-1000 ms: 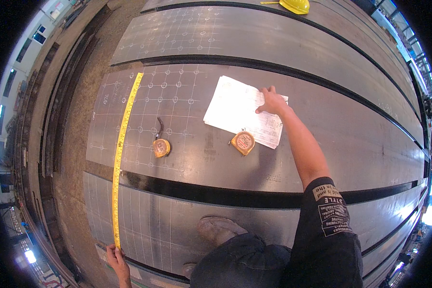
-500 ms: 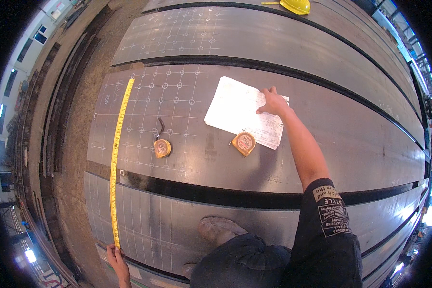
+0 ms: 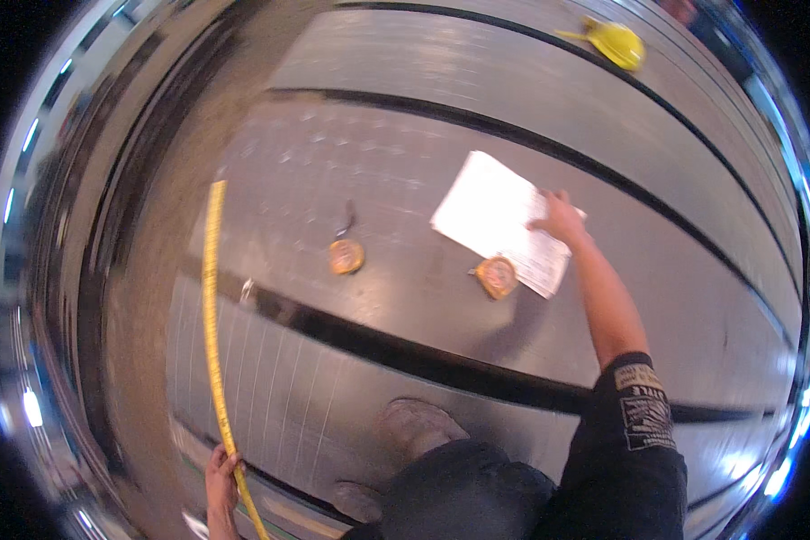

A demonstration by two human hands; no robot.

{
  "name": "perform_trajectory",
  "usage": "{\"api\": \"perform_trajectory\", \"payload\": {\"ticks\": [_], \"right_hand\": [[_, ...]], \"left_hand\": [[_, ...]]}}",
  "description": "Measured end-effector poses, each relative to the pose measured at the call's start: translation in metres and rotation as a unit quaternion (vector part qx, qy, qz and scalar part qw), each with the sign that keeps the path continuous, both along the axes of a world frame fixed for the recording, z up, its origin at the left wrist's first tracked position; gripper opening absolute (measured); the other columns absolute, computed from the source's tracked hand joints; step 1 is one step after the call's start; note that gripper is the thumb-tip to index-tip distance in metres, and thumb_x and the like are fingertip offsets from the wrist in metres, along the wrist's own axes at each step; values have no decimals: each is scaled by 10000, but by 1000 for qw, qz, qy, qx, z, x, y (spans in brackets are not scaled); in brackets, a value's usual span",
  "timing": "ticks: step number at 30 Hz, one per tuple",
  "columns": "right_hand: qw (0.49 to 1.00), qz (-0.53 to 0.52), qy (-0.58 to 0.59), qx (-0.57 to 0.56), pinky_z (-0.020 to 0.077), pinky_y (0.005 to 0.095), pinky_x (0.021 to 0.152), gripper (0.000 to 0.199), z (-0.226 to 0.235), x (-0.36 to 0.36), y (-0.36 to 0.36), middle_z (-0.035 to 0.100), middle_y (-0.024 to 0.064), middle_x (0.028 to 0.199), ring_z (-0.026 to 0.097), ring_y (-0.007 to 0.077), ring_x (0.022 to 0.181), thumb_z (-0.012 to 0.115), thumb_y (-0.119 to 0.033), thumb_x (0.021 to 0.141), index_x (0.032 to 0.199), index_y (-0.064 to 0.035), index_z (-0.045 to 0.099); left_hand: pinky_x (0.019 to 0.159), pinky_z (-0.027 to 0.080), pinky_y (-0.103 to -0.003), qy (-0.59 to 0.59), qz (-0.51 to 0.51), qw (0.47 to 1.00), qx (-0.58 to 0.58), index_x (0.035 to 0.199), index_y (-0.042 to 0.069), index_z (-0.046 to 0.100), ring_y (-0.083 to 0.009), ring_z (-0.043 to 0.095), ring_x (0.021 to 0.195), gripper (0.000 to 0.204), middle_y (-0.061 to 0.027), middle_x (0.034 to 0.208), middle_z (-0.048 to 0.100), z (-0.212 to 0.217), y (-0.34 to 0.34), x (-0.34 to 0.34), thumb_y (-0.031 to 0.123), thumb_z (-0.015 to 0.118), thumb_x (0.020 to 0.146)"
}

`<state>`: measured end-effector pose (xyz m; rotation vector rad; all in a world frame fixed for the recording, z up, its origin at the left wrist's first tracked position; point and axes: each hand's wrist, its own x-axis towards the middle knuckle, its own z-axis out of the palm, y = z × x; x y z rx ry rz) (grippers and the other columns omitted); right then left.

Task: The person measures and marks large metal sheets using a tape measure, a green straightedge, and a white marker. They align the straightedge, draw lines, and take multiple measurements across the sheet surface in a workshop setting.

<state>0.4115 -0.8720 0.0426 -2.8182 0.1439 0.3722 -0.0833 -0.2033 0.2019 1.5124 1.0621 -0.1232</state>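
The long yellow measuring tape blade (image 3: 211, 342), now bowing further left than a moment ago, is lying along the grey steel plate (image 3: 423, 135), the left hand (image 3: 220, 481) gripping its near end while the right hand (image 3: 558, 219) is pressing flat on the white paper sheet (image 3: 486, 211) beside two round orange tape cases (image 3: 346, 256).

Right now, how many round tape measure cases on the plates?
2. One tape measure case lies mid-plate, apart from the paper sheet. The other case sits at the sheet's lower edge, below the right hand. None seems hidden.
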Motion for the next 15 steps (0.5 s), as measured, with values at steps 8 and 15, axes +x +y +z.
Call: {"api": "perform_trajectory", "payload": {"ticks": [8, 15], "right_hand": [[973, 145, -177, -14, 511, 475, 955, 591, 42, -58, 90, 566, 184, 1338, 617, 364, 1175, 770, -280, 856, 1370, -93, 548], [822, 553, -87, 108, 570, 444, 857, 316, 114, -161, 306, 638, 102, 1245, 682, 346, 1019, 675, -174, 923, 1231, -111, 649]], "left_hand": [[777, 510, -323, 132, -82, 979, 135, 998, 0, 678, -136, 614, 809, 159, -26, 867, 660, 17, 27, -140, 109, 708, 886], [843, 529, -388, 69, -82, 960, 260, 990, 29, 709, -286, 671, 912, 133, -137, 958, 679, -94, -10, -201, 69, 703, 863]]}}
